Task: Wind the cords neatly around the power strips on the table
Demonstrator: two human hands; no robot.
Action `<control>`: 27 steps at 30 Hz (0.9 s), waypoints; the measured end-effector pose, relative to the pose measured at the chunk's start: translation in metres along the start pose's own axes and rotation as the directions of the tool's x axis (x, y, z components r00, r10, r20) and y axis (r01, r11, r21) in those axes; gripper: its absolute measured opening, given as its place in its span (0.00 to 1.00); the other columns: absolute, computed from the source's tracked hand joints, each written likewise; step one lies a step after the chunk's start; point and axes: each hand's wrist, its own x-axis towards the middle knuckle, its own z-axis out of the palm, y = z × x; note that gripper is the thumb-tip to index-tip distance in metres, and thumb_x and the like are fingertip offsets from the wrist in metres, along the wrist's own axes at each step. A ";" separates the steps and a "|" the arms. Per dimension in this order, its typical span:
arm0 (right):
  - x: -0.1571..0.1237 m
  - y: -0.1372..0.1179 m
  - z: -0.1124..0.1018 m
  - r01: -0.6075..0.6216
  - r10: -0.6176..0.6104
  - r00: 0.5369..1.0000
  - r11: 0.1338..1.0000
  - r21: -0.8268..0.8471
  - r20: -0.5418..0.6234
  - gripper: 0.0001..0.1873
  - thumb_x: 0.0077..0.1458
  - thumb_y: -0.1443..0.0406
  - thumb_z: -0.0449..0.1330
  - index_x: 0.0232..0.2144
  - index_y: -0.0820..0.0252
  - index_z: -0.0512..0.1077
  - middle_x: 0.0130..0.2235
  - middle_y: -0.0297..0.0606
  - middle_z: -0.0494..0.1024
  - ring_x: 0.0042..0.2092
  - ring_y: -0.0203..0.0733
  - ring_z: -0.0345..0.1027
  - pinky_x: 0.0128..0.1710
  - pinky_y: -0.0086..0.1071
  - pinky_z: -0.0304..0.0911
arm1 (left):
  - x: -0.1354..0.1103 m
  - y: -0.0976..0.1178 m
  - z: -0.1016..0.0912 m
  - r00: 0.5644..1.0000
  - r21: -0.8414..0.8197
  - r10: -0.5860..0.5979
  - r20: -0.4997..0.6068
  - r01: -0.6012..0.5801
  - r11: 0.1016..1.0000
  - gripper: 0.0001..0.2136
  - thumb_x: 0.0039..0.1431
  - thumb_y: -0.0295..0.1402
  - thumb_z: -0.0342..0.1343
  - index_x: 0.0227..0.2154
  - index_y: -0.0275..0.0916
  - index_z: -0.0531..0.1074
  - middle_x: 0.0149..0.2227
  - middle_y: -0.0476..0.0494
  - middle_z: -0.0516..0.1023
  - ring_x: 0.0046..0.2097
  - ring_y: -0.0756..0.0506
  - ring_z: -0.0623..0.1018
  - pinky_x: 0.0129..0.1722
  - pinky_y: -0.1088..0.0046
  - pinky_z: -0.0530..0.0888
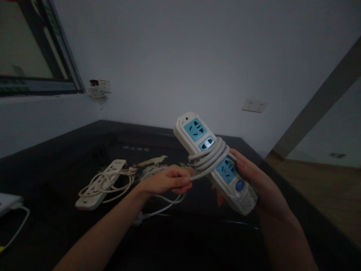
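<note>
A white power strip (232, 188) with blue socket panels and a round blue button is tilted above the dark table. My right hand (254, 177) is closed around its lower right part. Several turns of grey-white power cord (211, 155) wrap across the strip's middle. My left hand (172, 178) pinches the cord just left of the strip. Loose cord hangs below that hand onto the table, ending near a plug (138, 219) partly hidden by my left forearm.
On the black table (197, 241) a second white power strip (89, 202) lies at left under its loosely coiled cord. A white device (9, 203) with a cable sits at the far left edge. Wall sockets (254, 105) are behind, and a window (31, 45) is upper left.
</note>
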 end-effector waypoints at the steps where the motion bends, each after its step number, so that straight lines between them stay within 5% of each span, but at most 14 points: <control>1: -0.001 -0.001 0.003 -0.010 0.010 1.000 1.000 0.003 0.006 0.24 0.55 0.52 0.54 0.50 0.54 0.58 0.30 0.37 0.76 0.22 0.43 0.73 0.19 0.33 0.67 | 0.000 0.001 -0.001 1.000 -0.015 0.020 -0.006 -0.020 1.000 0.22 0.57 0.49 0.55 0.18 0.35 0.64 0.19 0.53 0.60 0.21 0.55 0.57 0.18 0.77 0.53; 12: 0.010 0.002 0.004 -0.026 0.014 0.995 0.993 -0.116 -0.096 0.26 0.55 0.49 0.49 0.52 0.55 0.57 0.29 0.39 0.74 0.22 0.44 0.71 0.19 0.36 0.68 | -0.002 0.003 -0.003 0.993 -0.060 0.040 -0.113 -0.047 0.997 0.19 0.57 0.48 0.54 0.22 0.36 0.65 0.18 0.56 0.57 0.19 0.56 0.53 0.17 0.79 0.48; 18: 0.013 0.006 0.001 -0.022 0.018 0.995 0.999 -0.046 -0.098 0.22 0.56 0.51 0.50 0.49 0.54 0.60 0.31 0.38 0.75 0.22 0.43 0.71 0.19 0.36 0.68 | 0.000 0.001 -0.004 0.991 -0.004 0.037 -0.132 -0.038 0.999 0.19 0.58 0.48 0.53 0.22 0.36 0.64 0.18 0.56 0.56 0.19 0.56 0.53 0.16 0.80 0.48; 23: 0.015 0.009 0.006 -0.035 0.037 0.998 0.999 0.033 -0.053 0.20 0.57 0.51 0.49 0.46 0.55 0.62 0.27 0.37 0.76 0.21 0.43 0.72 0.19 0.34 0.68 | 0.003 -0.009 0.000 0.994 -0.123 0.053 -0.096 -0.065 0.990 0.19 0.58 0.47 0.54 0.22 0.36 0.63 0.16 0.57 0.58 0.17 0.57 0.54 0.15 0.81 0.49; 27: 0.017 0.009 0.006 -0.100 0.097 0.995 0.990 0.097 0.030 0.19 0.56 0.50 0.50 0.41 0.56 0.64 0.25 0.37 0.77 0.19 0.42 0.72 0.17 0.31 0.67 | 0.000 -0.008 -0.002 0.999 -0.193 -0.031 0.017 0.033 0.981 0.21 0.54 0.51 0.56 0.21 0.36 0.66 0.14 0.55 0.59 0.15 0.57 0.55 0.13 0.80 0.50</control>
